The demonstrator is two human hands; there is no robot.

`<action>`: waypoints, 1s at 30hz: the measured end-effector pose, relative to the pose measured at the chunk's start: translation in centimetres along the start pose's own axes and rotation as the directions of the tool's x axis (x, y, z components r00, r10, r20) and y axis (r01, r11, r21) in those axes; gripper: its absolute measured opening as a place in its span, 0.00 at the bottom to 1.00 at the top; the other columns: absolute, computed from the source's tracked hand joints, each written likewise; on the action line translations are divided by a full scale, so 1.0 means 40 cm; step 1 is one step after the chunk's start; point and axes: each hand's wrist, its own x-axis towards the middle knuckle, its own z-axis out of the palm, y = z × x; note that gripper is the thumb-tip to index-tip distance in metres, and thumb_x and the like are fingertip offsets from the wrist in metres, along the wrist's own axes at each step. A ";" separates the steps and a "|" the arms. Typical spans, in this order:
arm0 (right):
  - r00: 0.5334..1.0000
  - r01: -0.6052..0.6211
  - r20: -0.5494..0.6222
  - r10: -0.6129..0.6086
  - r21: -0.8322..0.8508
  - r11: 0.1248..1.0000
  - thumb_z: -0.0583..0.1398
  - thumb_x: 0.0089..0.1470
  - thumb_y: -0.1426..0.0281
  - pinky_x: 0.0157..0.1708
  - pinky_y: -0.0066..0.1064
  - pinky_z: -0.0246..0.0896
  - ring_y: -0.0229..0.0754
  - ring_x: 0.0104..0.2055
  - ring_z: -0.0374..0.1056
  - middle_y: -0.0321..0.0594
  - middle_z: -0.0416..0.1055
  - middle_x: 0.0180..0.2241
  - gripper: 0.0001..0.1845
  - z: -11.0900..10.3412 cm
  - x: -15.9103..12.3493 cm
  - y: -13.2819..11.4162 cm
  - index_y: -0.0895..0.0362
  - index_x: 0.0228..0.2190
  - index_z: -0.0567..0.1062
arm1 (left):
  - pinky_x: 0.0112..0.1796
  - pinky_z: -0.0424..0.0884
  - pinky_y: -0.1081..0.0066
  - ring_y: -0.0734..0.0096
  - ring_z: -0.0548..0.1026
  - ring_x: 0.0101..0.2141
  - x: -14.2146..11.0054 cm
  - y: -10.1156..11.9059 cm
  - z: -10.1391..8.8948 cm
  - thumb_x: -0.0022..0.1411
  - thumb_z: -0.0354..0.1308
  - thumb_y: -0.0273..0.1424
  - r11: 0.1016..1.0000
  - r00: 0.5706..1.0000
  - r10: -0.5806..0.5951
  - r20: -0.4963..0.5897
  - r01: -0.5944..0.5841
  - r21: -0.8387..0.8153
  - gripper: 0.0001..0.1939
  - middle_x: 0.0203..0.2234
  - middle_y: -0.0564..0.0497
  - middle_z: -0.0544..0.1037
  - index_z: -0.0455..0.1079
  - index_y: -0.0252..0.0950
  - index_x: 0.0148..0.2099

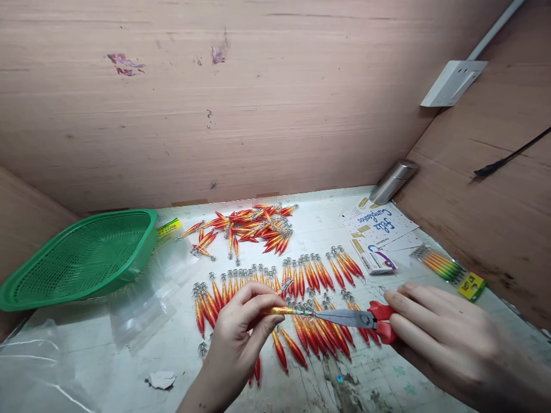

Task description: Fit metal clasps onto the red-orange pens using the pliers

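Pinching 1 lure, left hand sits clear of basket rim.

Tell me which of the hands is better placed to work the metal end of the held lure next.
Probably the right hand: it holds the red-handled pliers, their tips at the metal end of the lure. The left hand is occupied pinching the lure's body.

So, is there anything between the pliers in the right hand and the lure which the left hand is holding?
Nothing visible. The tips of the pliers in the right hand reach the lure's metal hooks, beyond the left hand. Other lures lie below, on the table.
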 end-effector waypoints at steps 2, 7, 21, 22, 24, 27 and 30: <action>0.999 0.030 0.014 -0.029 -0.055 0.998 0.56 0.60 0.80 0.37 0.40 0.61 0.46 0.34 0.66 0.43 0.72 0.29 0.13 -0.002 -0.009 0.001 0.56 0.25 0.72 | 0.32 0.72 0.77 0.72 0.77 0.33 -0.001 0.004 -0.005 0.65 0.57 0.25 1.000 1.000 -0.006 0.015 0.006 0.000 0.08 0.33 0.50 0.76 0.77 0.41 0.39; 0.997 0.071 0.013 -0.070 -0.063 0.995 0.55 0.59 0.82 0.36 0.42 0.61 0.49 0.36 0.66 0.46 0.72 0.30 0.13 -0.014 0.002 0.006 0.59 0.26 0.72 | 0.30 0.72 0.77 0.71 0.77 0.32 -0.001 0.011 -0.009 0.65 0.57 0.26 0.999 0.999 -0.036 0.029 0.037 -0.016 0.08 0.32 0.50 0.77 0.77 0.40 0.38; 0.996 0.030 0.077 -0.039 0.114 0.993 0.54 0.61 0.80 0.32 0.36 0.56 0.43 0.31 0.63 0.42 0.70 0.28 0.12 -0.022 0.034 0.020 0.59 0.28 0.72 | 0.31 0.72 0.76 0.70 0.77 0.32 -0.009 0.014 -0.007 0.66 0.57 0.27 0.997 0.997 -0.072 0.010 0.072 0.016 0.07 0.33 0.49 0.77 0.77 0.40 0.39; 0.996 0.027 0.078 -0.037 0.123 0.992 0.54 0.61 0.80 0.32 0.36 0.56 0.43 0.31 0.63 0.43 0.71 0.28 0.12 -0.021 0.034 0.023 0.59 0.29 0.73 | 0.32 0.72 0.76 0.70 0.77 0.32 -0.006 0.015 -0.006 0.65 0.57 0.27 0.998 0.998 -0.065 0.001 0.065 0.015 0.07 0.32 0.49 0.77 0.77 0.39 0.39; 0.996 0.022 0.087 -0.034 0.137 0.990 0.53 0.62 0.79 0.32 0.36 0.57 0.44 0.32 0.64 0.44 0.72 0.30 0.11 -0.017 0.030 0.028 0.59 0.30 0.73 | 0.34 0.72 0.76 0.71 0.77 0.33 -0.003 0.015 -0.004 0.65 0.58 0.26 0.998 0.998 -0.062 -0.006 0.062 0.016 0.07 0.32 0.49 0.77 0.77 0.39 0.38; 0.995 0.023 0.097 -0.037 0.142 0.990 0.53 0.62 0.79 0.31 0.35 0.57 0.43 0.31 0.64 0.44 0.72 0.30 0.11 -0.011 0.025 0.035 0.59 0.31 0.73 | 0.35 0.72 0.76 0.71 0.78 0.33 -0.001 0.016 -0.002 0.65 0.57 0.26 0.998 0.998 -0.060 -0.008 0.060 0.013 0.07 0.32 0.50 0.77 0.77 0.39 0.38; 0.998 0.001 0.055 -0.009 0.131 0.991 0.54 0.62 0.78 0.30 0.34 0.58 0.42 0.31 0.65 0.42 0.72 0.29 0.13 -0.007 0.023 0.037 0.57 0.27 0.72 | 0.34 0.72 0.77 0.72 0.78 0.33 -0.002 0.018 0.000 0.65 0.58 0.26 0.998 0.998 -0.055 -0.014 0.055 0.007 0.07 0.32 0.50 0.77 0.77 0.39 0.38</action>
